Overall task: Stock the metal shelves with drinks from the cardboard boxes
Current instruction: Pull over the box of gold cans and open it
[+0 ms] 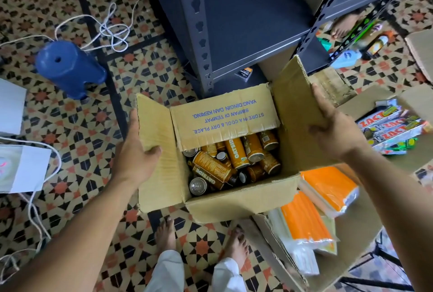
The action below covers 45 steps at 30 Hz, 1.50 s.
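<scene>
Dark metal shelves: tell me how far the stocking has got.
Done: nothing visible; the tier in view of the dark metal shelves holds no drinks. In hand: left hand and right hand grip the flaps of the open brown cardboard box. Left: the brown-orange drink cans all lie jumbled inside.

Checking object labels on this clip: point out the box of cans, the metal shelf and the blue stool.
box of cans (234, 207): head view, its near side.
metal shelf (246, 22): head view, bare shelf board.
blue stool (68, 67): head view, its seat top.
</scene>
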Each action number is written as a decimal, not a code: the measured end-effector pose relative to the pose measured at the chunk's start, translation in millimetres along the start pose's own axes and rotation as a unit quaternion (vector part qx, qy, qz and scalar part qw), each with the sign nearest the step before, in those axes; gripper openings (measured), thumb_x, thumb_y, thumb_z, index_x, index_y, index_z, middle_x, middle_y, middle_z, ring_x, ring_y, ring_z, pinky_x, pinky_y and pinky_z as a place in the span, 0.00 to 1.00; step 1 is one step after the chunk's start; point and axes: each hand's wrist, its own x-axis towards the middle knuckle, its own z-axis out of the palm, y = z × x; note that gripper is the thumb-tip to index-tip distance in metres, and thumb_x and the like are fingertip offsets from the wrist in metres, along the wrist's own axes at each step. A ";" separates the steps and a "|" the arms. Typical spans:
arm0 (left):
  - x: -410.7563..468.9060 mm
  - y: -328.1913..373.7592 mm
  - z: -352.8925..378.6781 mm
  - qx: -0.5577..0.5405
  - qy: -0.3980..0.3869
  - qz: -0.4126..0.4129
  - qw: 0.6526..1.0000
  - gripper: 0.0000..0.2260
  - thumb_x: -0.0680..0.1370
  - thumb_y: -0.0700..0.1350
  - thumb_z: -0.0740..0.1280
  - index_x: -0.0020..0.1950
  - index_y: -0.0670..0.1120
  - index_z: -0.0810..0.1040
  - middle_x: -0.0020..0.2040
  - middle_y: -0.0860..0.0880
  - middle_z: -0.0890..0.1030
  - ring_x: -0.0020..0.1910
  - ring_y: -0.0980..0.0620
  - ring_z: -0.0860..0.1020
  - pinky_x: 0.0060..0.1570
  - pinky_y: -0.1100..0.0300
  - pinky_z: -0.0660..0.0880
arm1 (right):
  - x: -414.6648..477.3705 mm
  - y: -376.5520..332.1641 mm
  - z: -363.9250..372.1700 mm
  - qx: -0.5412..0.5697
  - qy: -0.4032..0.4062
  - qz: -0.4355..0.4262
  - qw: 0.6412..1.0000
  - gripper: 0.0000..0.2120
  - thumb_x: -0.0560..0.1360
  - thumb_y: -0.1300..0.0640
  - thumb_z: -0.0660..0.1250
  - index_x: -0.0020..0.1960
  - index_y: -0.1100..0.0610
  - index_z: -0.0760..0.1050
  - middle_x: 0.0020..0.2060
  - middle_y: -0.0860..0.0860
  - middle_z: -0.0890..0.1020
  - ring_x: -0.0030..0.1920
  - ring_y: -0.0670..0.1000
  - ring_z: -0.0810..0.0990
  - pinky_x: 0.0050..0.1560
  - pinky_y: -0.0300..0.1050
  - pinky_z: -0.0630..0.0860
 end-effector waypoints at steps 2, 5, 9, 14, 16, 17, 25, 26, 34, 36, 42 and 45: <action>2.8 -7.3 -19.3 0.003 -0.002 0.013 1.000 0.48 0.78 0.41 0.72 0.81 0.64 0.40 0.68 0.51 0.76 0.38 0.60 0.72 0.34 0.63 0.71 | -8.8 -10.2 4.7 0.000 -0.003 -0.001 1.000 0.47 0.78 0.63 0.69 0.80 0.31 0.46 0.75 0.58 0.70 0.72 0.63 0.71 0.70 0.53 0.69; 4.1 -22.3 -46.7 0.025 -0.005 0.038 0.999 0.48 0.77 0.42 0.73 0.81 0.65 0.41 0.76 0.53 0.70 0.38 0.61 0.71 0.37 0.66 0.71 | -26.6 -28.9 18.4 0.001 -0.009 -0.009 1.000 0.49 0.77 0.63 0.69 0.80 0.29 0.44 0.76 0.56 0.71 0.72 0.62 0.73 0.68 0.51 0.71; -4.5 -54.2 -73.8 0.057 -0.010 0.033 0.998 0.47 0.78 0.42 0.72 0.81 0.63 0.40 0.82 0.53 0.56 0.35 0.68 0.61 0.28 0.73 0.68 | -51.2 -62.2 41.9 0.002 -0.020 -0.015 1.000 0.51 0.75 0.64 0.70 0.80 0.30 0.44 0.79 0.50 0.67 0.76 0.58 0.70 0.71 0.53 0.70; -9.4 -109.8 -110.1 0.041 -0.017 0.010 0.999 0.49 0.78 0.42 0.73 0.79 0.69 0.39 0.80 0.50 0.63 0.43 0.62 0.72 0.51 0.57 0.71 | -71.0 -106.6 78.4 0.007 -0.036 -0.030 0.999 0.48 0.75 0.68 0.70 0.82 0.39 0.49 0.74 0.57 0.74 0.71 0.64 0.73 0.64 0.52 0.71; -9.0 -133.2 -125.6 0.045 -0.015 -0.006 0.999 0.49 0.77 0.43 0.73 0.78 0.70 0.39 0.64 0.47 0.76 0.37 0.63 0.66 0.46 0.53 0.73 | -73.1 -125.5 93.5 0.006 -0.059 -0.031 0.998 0.48 0.75 0.68 0.69 0.82 0.38 0.48 0.70 0.57 0.77 0.67 0.63 0.78 0.57 0.49 0.73; -8.3 -144.0 -133.9 0.051 -0.015 -0.013 0.999 0.49 0.77 0.44 0.73 0.78 0.70 0.38 0.53 0.51 0.74 0.34 0.62 0.65 0.42 0.52 0.75 | -73.1 -135.6 101.3 0.002 -0.075 -0.026 0.997 0.48 0.75 0.67 0.68 0.82 0.36 0.47 0.68 0.56 0.79 0.64 0.62 0.79 0.54 0.46 0.72; 19.3 -221.9 -201.0 0.080 -0.010 -0.066 0.995 0.48 0.77 0.46 0.74 0.81 0.64 0.40 0.64 0.40 0.78 0.44 0.43 0.79 0.44 0.47 0.80 | -54.1 -237.9 157.1 -0.024 -0.135 -0.027 0.990 0.47 0.78 0.65 0.66 0.81 0.34 0.43 0.67 0.55 0.79 0.56 0.59 0.79 0.53 0.47 0.72; 25.6 -229.6 -209.3 0.078 -0.006 -0.070 0.994 0.48 0.77 0.46 0.74 0.81 0.64 0.40 0.67 0.40 0.77 0.45 0.40 0.80 0.40 0.50 0.78 | -49.7 -251.5 163.4 -0.027 -0.138 -0.031 0.990 0.46 0.79 0.64 0.65 0.81 0.34 0.43 0.67 0.57 0.79 0.56 0.60 0.79 0.55 0.49 0.73; 89.9 -257.0 -273.4 0.063 0.020 -0.088 0.994 0.47 0.78 0.44 0.72 0.82 0.62 0.40 0.35 0.40 0.77 0.31 0.42 0.77 0.30 0.50 0.75 | -3.6 -348.5 200.7 -0.035 -0.121 -0.041 0.991 0.45 0.81 0.62 0.64 0.81 0.32 0.40 0.68 0.59 0.76 0.51 0.57 0.74 0.57 0.59 0.76; 117.7 -255.6 -289.0 0.061 0.028 -0.082 0.994 0.47 0.78 0.43 0.71 0.81 0.63 0.39 0.30 0.42 0.73 0.28 0.44 0.75 0.27 0.51 0.74 | 18.9 -368.8 206.8 -0.032 -0.113 -0.037 0.992 0.44 0.81 0.62 0.63 0.81 0.33 0.40 0.66 0.59 0.76 0.50 0.57 0.73 0.54 0.57 0.75; 191.2 -246.4 -300.7 0.052 0.037 -0.051 0.997 0.46 0.78 0.43 0.71 0.81 0.60 0.40 0.62 0.37 0.78 0.49 0.40 0.81 0.44 0.51 0.80 | 85.3 -397.9 216.3 -0.032 -0.112 -0.042 0.992 0.43 0.83 0.60 0.63 0.80 0.31 0.38 0.69 0.59 0.75 0.50 0.58 0.74 0.52 0.58 0.76; 244.5 -236.8 -297.4 0.054 0.038 -0.034 0.997 0.47 0.78 0.43 0.72 0.82 0.58 0.40 0.81 0.45 0.61 0.75 0.39 0.67 0.71 0.44 0.68 | 135.3 -405.7 224.0 -0.028 -0.109 -0.039 0.993 0.43 0.83 0.59 0.63 0.80 0.32 0.38 0.71 0.58 0.73 0.52 0.57 0.74 0.53 0.59 0.76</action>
